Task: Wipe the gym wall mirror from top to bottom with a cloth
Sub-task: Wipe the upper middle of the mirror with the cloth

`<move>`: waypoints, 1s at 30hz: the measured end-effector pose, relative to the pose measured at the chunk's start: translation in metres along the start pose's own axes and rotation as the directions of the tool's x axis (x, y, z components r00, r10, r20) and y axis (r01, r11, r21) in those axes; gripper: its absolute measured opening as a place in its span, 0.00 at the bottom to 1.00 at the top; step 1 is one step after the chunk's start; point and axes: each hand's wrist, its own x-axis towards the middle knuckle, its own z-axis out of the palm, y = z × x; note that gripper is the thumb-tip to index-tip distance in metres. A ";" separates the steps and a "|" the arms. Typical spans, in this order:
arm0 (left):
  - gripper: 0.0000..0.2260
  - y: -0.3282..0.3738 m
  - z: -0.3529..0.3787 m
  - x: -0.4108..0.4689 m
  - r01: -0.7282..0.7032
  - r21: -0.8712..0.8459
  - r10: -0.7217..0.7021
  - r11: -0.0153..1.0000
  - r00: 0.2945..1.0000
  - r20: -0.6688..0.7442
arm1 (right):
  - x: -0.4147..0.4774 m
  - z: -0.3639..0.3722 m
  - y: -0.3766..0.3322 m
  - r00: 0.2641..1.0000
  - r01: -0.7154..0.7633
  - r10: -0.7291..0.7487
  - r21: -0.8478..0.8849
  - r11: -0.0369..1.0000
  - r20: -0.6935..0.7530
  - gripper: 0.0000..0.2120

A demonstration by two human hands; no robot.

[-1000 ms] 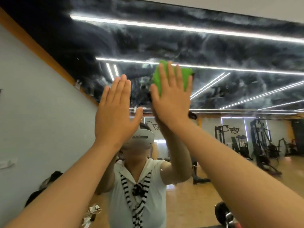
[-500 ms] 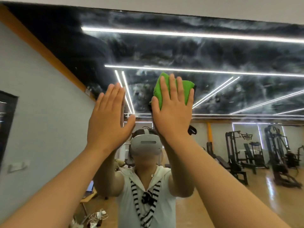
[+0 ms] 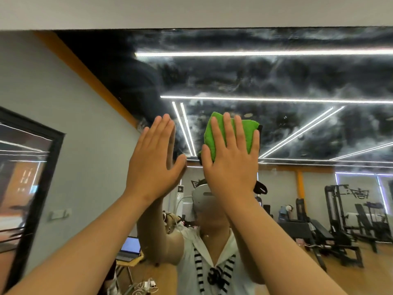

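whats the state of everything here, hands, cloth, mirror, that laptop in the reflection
right hand: open, fingers straight, pressing the cloth flat on the glass
left hand: open, fingers straight and together, holding nothing, appears to rest on the glass
green cloth: bunched, pinned against the mirror under the right hand
mirror: hazy smears across the upper part, clearer reflection lower down
laptop: seen only in reflection, lid open, screen lit

green cloth point(image 3: 246, 133) flat against smeared mirror point(image 3: 276, 81)
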 end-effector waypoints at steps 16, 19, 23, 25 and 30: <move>0.35 -0.088 -0.045 -0.005 -0.155 -0.160 0.176 0.975 0.976 0.131 | 0.028 0.021 -0.110 0.977 -0.207 0.208 -0.026 0.978 0.038 0.32; 0.36 -0.152 -0.069 -0.009 -0.101 -0.052 0.105 0.994 0.991 0.086 | 0.039 0.034 -0.176 0.984 -0.163 0.162 0.000 0.987 0.069 0.34; 0.35 -0.227 -0.091 -0.017 -0.059 0.033 0.056 0.998 0.996 0.070 | 0.054 0.051 -0.254 0.986 -0.120 0.120 -0.007 0.993 0.120 0.32; 0.34 -0.247 -0.091 -0.024 -0.108 0.047 0.103 0.993 0.991 0.088 | 0.059 0.057 -0.279 0.987 -0.106 0.105 0.001 0.994 0.123 0.31; 0.32 -0.255 -0.089 -0.026 -0.142 0.049 0.140 0.989 0.989 0.047 | 0.063 0.062 -0.289 0.989 -0.092 0.096 -0.043 0.995 0.109 0.31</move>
